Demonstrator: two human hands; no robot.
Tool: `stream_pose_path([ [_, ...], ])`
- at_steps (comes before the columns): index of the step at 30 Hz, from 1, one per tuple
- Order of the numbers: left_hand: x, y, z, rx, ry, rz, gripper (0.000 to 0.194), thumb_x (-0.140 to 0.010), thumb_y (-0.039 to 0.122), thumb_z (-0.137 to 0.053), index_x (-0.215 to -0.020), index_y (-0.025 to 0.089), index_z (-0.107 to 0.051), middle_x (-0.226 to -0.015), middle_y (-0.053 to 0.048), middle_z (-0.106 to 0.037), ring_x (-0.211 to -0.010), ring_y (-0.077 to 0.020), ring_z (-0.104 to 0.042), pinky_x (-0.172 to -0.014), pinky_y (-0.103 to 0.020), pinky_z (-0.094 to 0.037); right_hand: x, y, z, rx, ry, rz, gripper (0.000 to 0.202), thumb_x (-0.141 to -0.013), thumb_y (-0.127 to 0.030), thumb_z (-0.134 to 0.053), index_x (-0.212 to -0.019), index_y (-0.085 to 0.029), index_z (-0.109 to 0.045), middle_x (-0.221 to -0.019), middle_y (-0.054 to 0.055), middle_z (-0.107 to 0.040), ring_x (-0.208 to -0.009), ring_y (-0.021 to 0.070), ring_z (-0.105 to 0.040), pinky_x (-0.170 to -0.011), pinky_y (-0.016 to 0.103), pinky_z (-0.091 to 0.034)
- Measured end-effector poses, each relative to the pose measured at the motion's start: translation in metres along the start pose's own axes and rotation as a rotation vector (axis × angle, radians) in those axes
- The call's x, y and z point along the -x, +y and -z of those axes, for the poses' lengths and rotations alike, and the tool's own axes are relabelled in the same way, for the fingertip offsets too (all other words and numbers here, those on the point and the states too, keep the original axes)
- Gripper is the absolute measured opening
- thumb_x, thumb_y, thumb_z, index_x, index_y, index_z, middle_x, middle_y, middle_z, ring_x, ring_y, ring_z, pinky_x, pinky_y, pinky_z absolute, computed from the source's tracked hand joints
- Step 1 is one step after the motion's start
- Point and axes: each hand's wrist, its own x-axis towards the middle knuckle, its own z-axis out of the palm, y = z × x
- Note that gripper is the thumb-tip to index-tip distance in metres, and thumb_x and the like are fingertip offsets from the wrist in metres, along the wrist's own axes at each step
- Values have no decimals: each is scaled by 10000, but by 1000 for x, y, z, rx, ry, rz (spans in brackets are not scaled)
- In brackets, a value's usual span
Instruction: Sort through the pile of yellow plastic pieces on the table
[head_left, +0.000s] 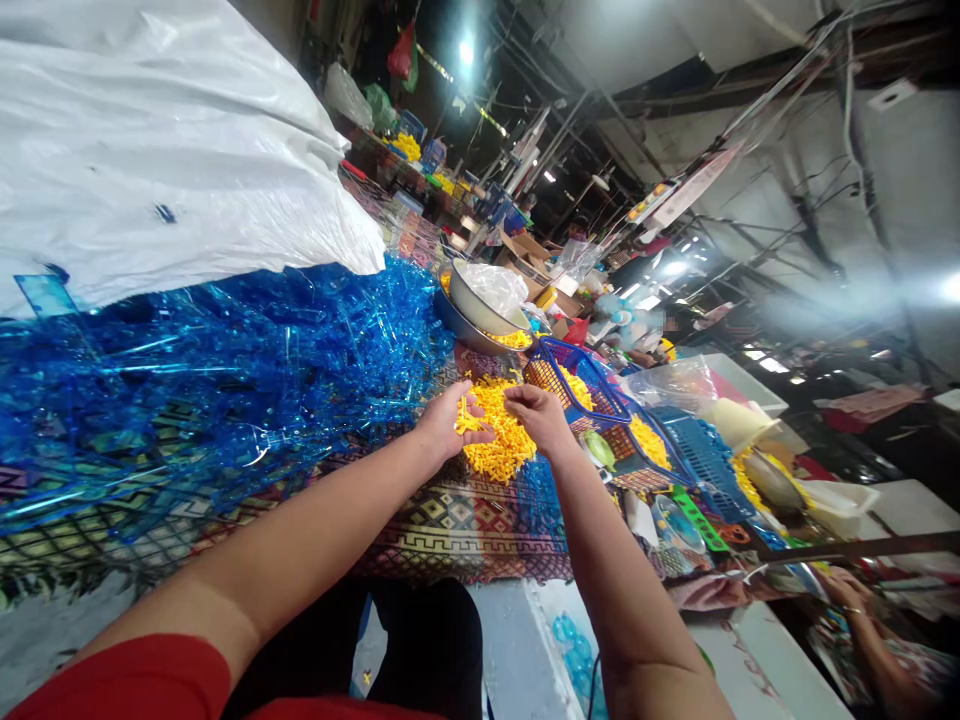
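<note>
A heap of small yellow plastic pieces [501, 445] lies on the patterned cloth [469, 520] in front of me. At its left side my left hand [448, 420] is turned palm inward, fingers curled around several of these pieces. Over the heap's right side is my right hand [538, 415], its thumb and fingertips pinched together. Anything between those fingertips is too small to make out. Left of my hands spreads a large mass of shiny blue clear plastic parts [285, 350].
White sheeting [165, 150] covers part of the blue mass. Behind the heap stand stacked bowls [469, 325]; to the right are a blue basket [551, 350] with yellow pieces, a blue tray [694, 455] and a green strip [699, 520]. Another person's hands [844, 590] show at far right.
</note>
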Motion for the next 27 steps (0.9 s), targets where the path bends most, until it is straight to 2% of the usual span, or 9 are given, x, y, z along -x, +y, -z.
stream_pose_path([
  [2, 0, 2, 0, 31, -13, 19, 196, -764, 350, -522, -746, 158, -486, -609, -34, -515, -533, -183, -583, -462, -374, -523, -2, -15, -3, -20, -26, 73, 272, -750, -320, -510, -923, -165, -651, -736, 24, -647, -667, 143, -565, -649, 279, -458],
  [5, -2, 15, 2, 38, 32, -54, 57, -732, 181, -536, -738, 153, -487, -599, -29, -519, -549, -181, -599, -440, -294, -507, -1, -21, -6, 257, -40, 167, 208, -774, -253, -494, -869, -179, -663, -829, 53, -640, -776, 160, -559, -728, 292, -437],
  [9, -5, 38, 6, 95, 56, -173, 62, -710, 124, -526, -750, 155, -491, -589, -22, -506, -559, -185, -610, -388, -213, -447, 11, -11, -14, 690, -279, 257, 224, -765, -217, -525, -955, -241, -641, -1073, 67, -581, -991, 219, -489, -793, 337, -402],
  [12, -5, 46, 8, 129, 72, -175, 71, -705, 123, -527, -753, 157, -489, -592, -19, -495, -574, -187, -613, -386, -204, -438, 17, 0, -19, 850, -346, 252, 251, -783, -219, -499, -1008, -245, -607, -1119, 79, -538, -1007, 227, -468, -775, 335, -398],
  [14, -5, 46, 8, 138, 78, -167, 73, -702, 122, -528, -751, 157, -487, -599, -20, -492, -579, -187, -612, -388, -210, -442, 15, 7, -18, 854, -312, 224, 221, -802, -195, -459, -953, -197, -620, -1014, 92, -557, -920, 192, -503, -770, 296, -399],
  [17, -5, 46, 8, 137, 104, -161, 67, -702, 122, -524, -741, 155, -482, -601, -24, -489, -582, -189, -609, -386, -215, -444, 7, 19, -10, 770, -177, 167, 185, -783, -159, -466, -834, -153, -644, -900, 90, -566, -816, 158, -530, -746, 247, -404],
  [22, -2, 49, 7, 139, 104, -181, 61, -697, 110, -518, -717, 149, -476, -604, -29, -493, -589, -195, -611, -391, -216, -445, -2, 35, 3, 530, 37, 131, 127, -704, -149, -539, -760, -145, -653, -799, 66, -587, -725, 148, -552, -688, 242, -430],
  [27, -1, 49, 8, 142, 104, -204, 61, -685, 101, -522, -705, 144, -484, -601, -31, -496, -578, -199, -611, -396, -227, -446, 1, 42, 4, 327, 128, 103, 136, -673, -219, -564, -749, -154, -656, -753, 55, -615, -668, 146, -566, -628, 253, -449],
])
